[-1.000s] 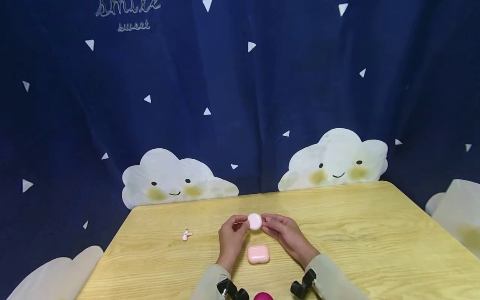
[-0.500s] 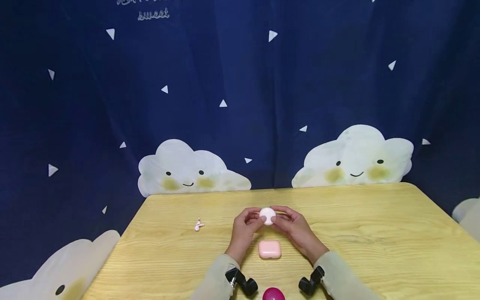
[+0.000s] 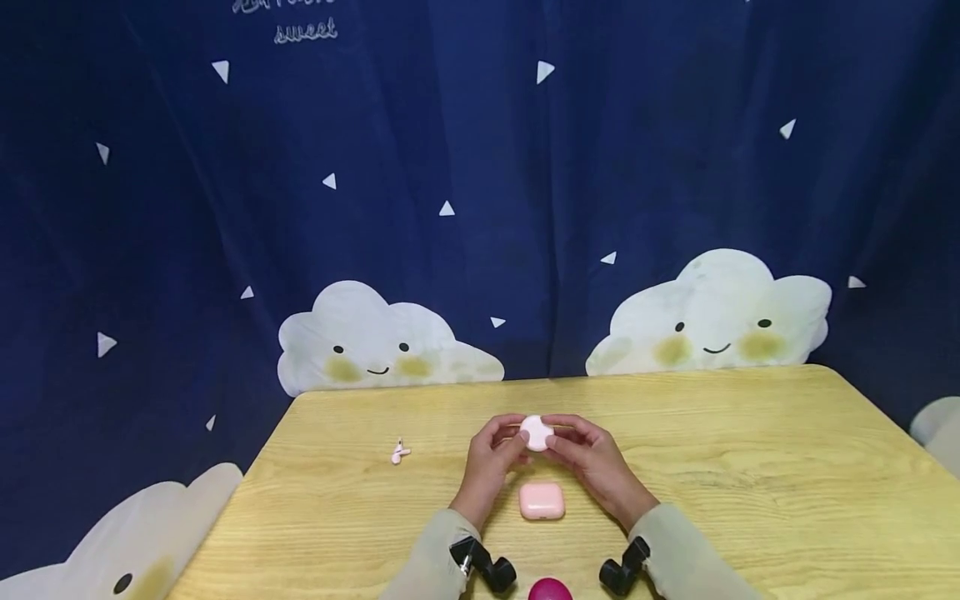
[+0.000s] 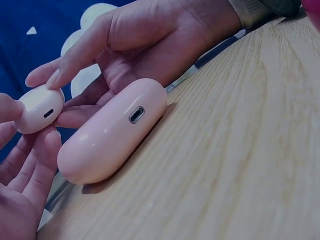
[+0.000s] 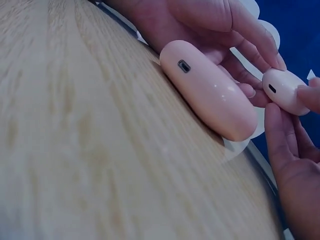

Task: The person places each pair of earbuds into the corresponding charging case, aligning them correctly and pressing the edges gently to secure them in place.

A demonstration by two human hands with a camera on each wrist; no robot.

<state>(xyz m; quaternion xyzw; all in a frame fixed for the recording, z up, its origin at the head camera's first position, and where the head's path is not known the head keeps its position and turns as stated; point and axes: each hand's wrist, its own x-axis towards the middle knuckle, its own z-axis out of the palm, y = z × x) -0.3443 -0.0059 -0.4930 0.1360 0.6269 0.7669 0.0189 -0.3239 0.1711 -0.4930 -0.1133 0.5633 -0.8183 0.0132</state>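
A round, pale pink earbud case (image 3: 537, 433) is held up between both hands. My left hand (image 3: 486, 468) pinches its left side, the thumb over its front. On the opposite side my right hand (image 3: 602, 473) grips it the same way. A small dark charging port shows on this round case (image 4: 41, 111) in the left wrist view. Nearer the body, between the forearms, a wider pink earbud case (image 3: 542, 502) lies on the table. Its own port is visible from both wrists, and its lid is closed.
Small pale pink earbuds (image 3: 397, 455) with thin stems lie on the wooden table (image 3: 735, 467), left of the hands. A round magenta object (image 3: 551, 590) is at the bottom edge. Behind the table hangs a dark blue curtain (image 3: 390, 150) with clouds.
Both thumbs have come onto the front of the round case; a second ago its face was uncovered, with fingers at its sides. The head view has shifted, and the wider case stays put.
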